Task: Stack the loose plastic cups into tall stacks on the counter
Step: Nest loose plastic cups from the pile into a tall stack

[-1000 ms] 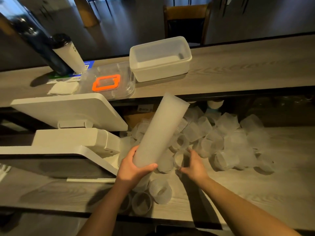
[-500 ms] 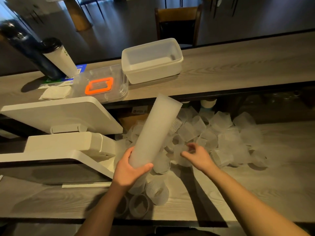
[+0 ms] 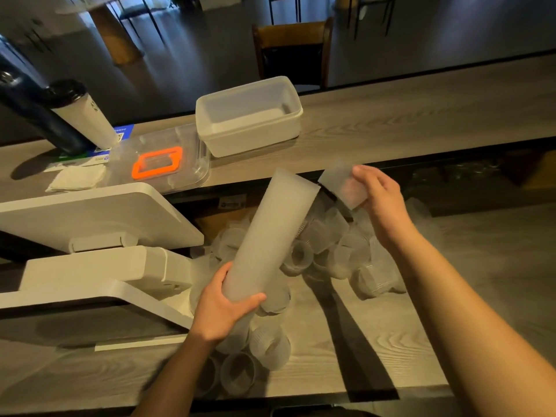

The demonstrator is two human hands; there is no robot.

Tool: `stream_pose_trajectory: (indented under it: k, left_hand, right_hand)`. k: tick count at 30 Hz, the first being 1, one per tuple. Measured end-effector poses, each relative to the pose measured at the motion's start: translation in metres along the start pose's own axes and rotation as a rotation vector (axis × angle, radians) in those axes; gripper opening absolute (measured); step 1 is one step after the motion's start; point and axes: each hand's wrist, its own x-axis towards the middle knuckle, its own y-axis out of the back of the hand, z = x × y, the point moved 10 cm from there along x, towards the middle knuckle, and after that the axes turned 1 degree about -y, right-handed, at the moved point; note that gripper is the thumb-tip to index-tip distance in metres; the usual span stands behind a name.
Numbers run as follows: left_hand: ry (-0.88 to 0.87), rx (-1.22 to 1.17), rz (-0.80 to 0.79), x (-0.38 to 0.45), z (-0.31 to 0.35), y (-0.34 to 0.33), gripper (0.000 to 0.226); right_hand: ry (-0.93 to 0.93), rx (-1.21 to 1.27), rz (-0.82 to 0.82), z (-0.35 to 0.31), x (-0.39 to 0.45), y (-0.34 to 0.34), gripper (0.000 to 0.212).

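- Left hand (image 3: 221, 308) has its grip wrapped round the lower end of a tall stack of cups (image 3: 270, 236), thumb across the front and fingers behind; the stack leans up and to the right, above the pile.
- Right hand (image 3: 380, 195) pinches a single cup (image 3: 341, 185) between thumb and fingers, held in the air just beside the top of the stack but apart from it.
- Loose cups (image 3: 337, 245) lie heaped on the lower bench (image 3: 376, 341), most on their sides, behind and to the right of the stack; a few more cups (image 3: 264, 347) lie beneath the left wrist, near the bench's front edge.
- White machine (image 3: 99, 260) with a slanted flat top stands on the left of the lower bench, touching the heap's left edge.
- Raised bench (image 3: 406, 115) behind carries an open white tub (image 3: 249, 115), a clear lid with an orange frame (image 3: 158, 162), a folded napkin (image 3: 76, 179), a white tumbler with a black cap (image 3: 81, 112) and a dark bottle (image 3: 33, 112).
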Motion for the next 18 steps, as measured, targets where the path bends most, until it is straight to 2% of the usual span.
stream_pose_trajectory:
  k: [3, 5, 7, 12, 16, 18]
  left_hand:
    - [-0.022, 0.029, 0.001, -0.001, 0.004, 0.002, 0.08]
    - [-0.043, 0.061, -0.003, -0.002, 0.006, 0.003, 0.084]
    - [-0.065, 0.088, -0.022, -0.002, 0.007, 0.0, 0.089]
    - [-0.088, 0.111, -0.052, -0.002, 0.009, -0.005, 0.09]
    - [-0.083, 0.096, -0.052, -0.001, 0.01, -0.008, 0.09]
    - [-0.077, 0.085, -0.054, 0.0, 0.008, -0.01, 0.09]
  right_hand:
    - [0.01, 0.005, -0.022, -0.008, 0.002, -0.002, 0.044]
    - [0.018, -0.038, -0.102, -0.011, -0.001, -0.011, 0.048]
    - [0.045, -0.13, -0.175, -0.014, -0.005, -0.02, 0.046]
    - [0.057, -0.192, -0.18, -0.012, -0.011, -0.022, 0.042]
    - [0.018, -0.261, -0.265, 0.015, -0.027, -0.042, 0.066]
    - [-0.014, -0.198, -0.279, 0.028, -0.032, -0.045, 0.076]
